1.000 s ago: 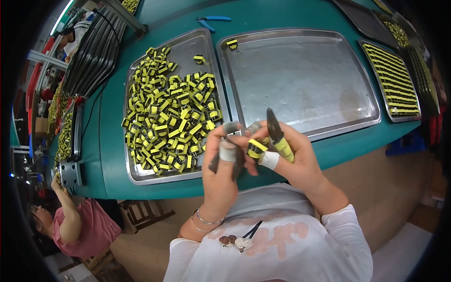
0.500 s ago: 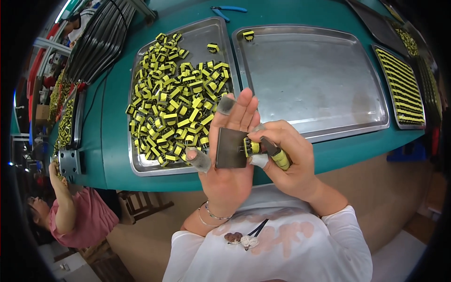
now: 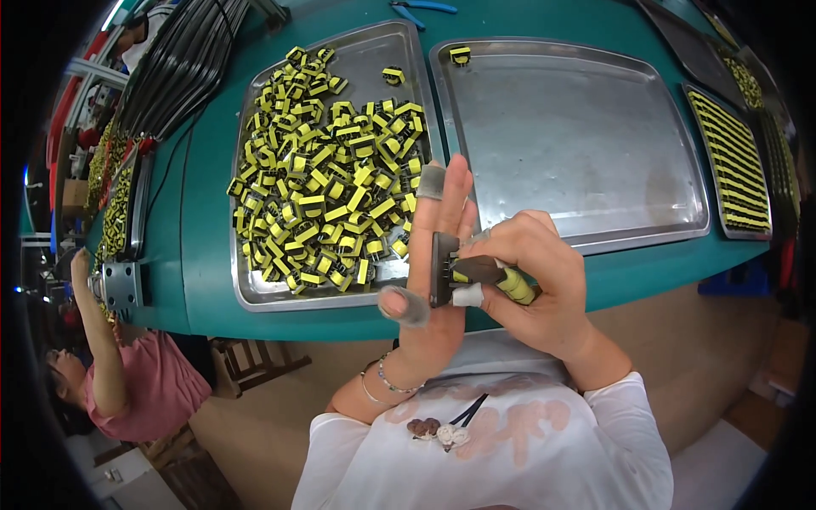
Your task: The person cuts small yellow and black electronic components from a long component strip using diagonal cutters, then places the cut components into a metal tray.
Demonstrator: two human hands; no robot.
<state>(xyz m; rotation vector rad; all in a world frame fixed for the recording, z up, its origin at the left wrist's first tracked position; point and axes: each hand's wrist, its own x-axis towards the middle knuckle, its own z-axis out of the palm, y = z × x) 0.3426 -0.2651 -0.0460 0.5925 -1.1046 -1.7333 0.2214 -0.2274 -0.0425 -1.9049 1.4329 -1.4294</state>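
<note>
A dark, square plate (image 3: 441, 270) stands edge-on against the palm of my left hand (image 3: 435, 336), whose fingers stretch upward; how the plate is kept there is hidden. My right hand (image 3: 548, 297) is closed, its fingertips pinching a small yellow-and-black transformer (image 3: 460, 276) with its pins against the plate. Also in that hand is a short tool (image 3: 517, 287) with a yellow-wrapped handle and a dark flat end, which partly covers the transformer. Wraps cover several of my fingertips.
A metal tray (image 3: 378, 55) heaped with transformers (image 3: 323, 195) stands at left. A second tray (image 3: 578, 153) has one transformer (image 3: 460, 56) in its far-left corner. Blue pliers (image 3: 421, 10) lie behind. Neat transformer rows fill a tray (image 3: 769, 236) at right. Another person (image 3: 144, 382) sits left.
My left hand has turned, bringing the plate from face-up to edge-on. Both hands have moved slightly right, the transformer still against the plate. At left, the other person's arm has risen.
</note>
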